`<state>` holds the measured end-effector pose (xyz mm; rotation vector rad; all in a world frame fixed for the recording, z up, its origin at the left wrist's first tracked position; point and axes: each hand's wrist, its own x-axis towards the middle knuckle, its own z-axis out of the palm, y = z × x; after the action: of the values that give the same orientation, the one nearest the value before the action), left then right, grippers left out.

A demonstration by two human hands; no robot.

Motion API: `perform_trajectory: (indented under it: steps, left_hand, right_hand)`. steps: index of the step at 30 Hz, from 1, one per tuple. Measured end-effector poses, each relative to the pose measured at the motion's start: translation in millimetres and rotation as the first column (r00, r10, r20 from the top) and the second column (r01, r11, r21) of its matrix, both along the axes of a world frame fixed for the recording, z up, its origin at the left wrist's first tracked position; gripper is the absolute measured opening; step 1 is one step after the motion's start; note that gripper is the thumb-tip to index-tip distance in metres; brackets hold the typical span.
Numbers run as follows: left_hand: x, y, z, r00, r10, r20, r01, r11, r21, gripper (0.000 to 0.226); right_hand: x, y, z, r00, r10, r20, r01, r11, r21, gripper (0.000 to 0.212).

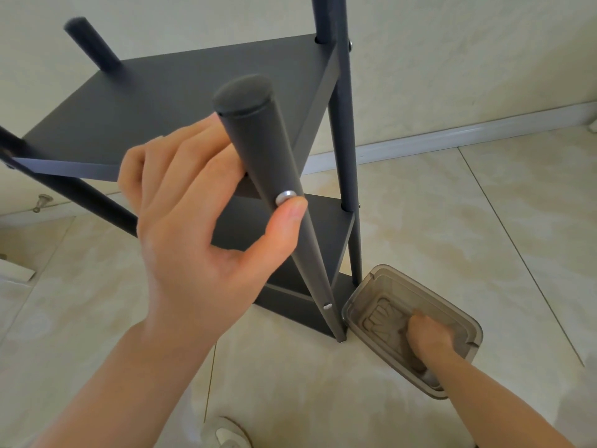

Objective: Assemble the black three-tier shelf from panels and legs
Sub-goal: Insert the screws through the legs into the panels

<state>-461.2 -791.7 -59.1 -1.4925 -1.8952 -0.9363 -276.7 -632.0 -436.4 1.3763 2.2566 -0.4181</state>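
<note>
1. The left hand (200, 221) wraps around the near leg (265, 176), fingers behind it and thumb pressed just under a silver bolt (285, 197).
2. The right hand (429, 337) is inside a grey plastic container (358, 295), fingers curled; I cannot tell what they hold.
3. The black shelf (181, 101) stands on the tiled floor (452, 205), its legs upright with their padded ends up.

This looks like a room in a home: the floor (420, 221) is laid with large glossy cream tiles veined like marble, and a white skirting board (452, 137) runs along the foot of a pale, textured wall (452, 59). A small metal door stop (42, 202) sits low at the left, and a small black shelf (193, 101) stands on the tiles beside a clear plastic box (433, 295).
</note>
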Motion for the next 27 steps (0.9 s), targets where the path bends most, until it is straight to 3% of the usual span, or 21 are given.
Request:
perform_trajectory:
  steps: [1, 6, 9, 13, 16, 20, 24, 27]
  left_hand:
    - [1, 1, 0, 0.999, -0.020, -0.033, 0.021, 1.000, 0.020, 0.048]
    - [-3, 1, 7, 0.996, -0.064, -0.055, 0.062, 0.997, -0.048, 0.044]
    - [-9, -1, 17, 0.993, -0.109, -0.049, 0.103, 0.988, -0.115, 0.042]
    - [-8, -2, 24, 0.992, -0.122, 0.012, 0.122, 0.983, -0.134, 0.035]
    - [-6, -4, 25, 0.993, -0.116, 0.027, 0.119, 0.979, -0.168, 0.034]
    - [-5, -5, 25, 0.992, -0.115, 0.045, 0.121, 0.975, -0.184, 0.038]
    - [-5, -7, 23, 0.994, -0.106, 0.030, 0.109, 0.978, -0.177, 0.043]
    - [-8, -7, 22, 0.994, -0.106, 0.023, 0.109, 0.981, -0.161, 0.042]
  right_hand:
    - [0, -1, 1, 0.997, -0.001, -0.074, 0.002, 1.000, 0.008, 0.020]
    - [-10, -7, 22, 0.988, -0.001, -0.158, -0.003, 1.000, -0.023, 0.024]
    - [-23, -16, 46, 0.946, -0.071, -0.317, 0.086, 0.996, 0.033, 0.027]
    - [-48, -21, 97, 0.792, -0.138, -0.594, 0.249, 0.962, 0.110, 0.014]
    - [-60, -24, 124, 0.657, -0.193, -0.729, 0.303, 0.953, 0.021, 0.012]
    - [-40, -37, 116, 0.758, -0.126, -0.640, 0.123, 0.991, -0.049, 0.019]
    - [-9, -53, 78, 0.926, 0.046, -0.374, -0.104, 0.985, -0.138, 0.028]
    - [1, -59, 59, 0.944, 0.033, -0.329, -0.121, 0.960, -0.251, 0.034]
